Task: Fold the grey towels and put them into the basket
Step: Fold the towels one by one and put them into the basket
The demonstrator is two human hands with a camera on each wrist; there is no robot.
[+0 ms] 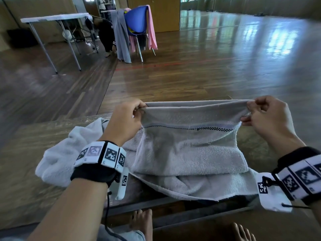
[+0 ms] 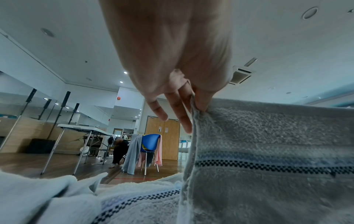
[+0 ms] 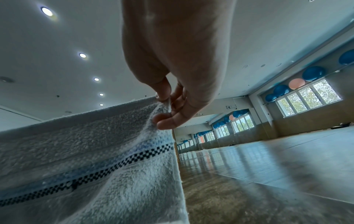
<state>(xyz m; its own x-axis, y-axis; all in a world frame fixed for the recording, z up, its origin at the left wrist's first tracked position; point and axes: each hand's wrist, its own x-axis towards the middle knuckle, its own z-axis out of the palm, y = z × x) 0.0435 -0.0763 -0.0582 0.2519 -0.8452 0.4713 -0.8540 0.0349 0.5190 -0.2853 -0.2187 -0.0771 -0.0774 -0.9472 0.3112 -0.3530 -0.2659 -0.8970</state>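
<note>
A grey towel (image 1: 189, 145) with a black-and-white checked band hangs stretched between both hands above the low table (image 1: 26, 171). My left hand (image 1: 128, 117) pinches its top left corner, thumb against the cloth (image 2: 199, 104). My right hand (image 1: 265, 117) pinches the top right corner (image 3: 164, 104). The towel's top edge is doubled and its lower part sags onto the table. A second, paler grey towel (image 1: 59, 159) lies crumpled under my left wrist. No basket is in view.
A blue chair (image 1: 137, 23) draped with grey and pink cloths stands far ahead on the wooden floor. A white folding table (image 1: 55, 17) stands at far left, with a person bending behind it. My bare feet (image 1: 142, 223) show below the table edge.
</note>
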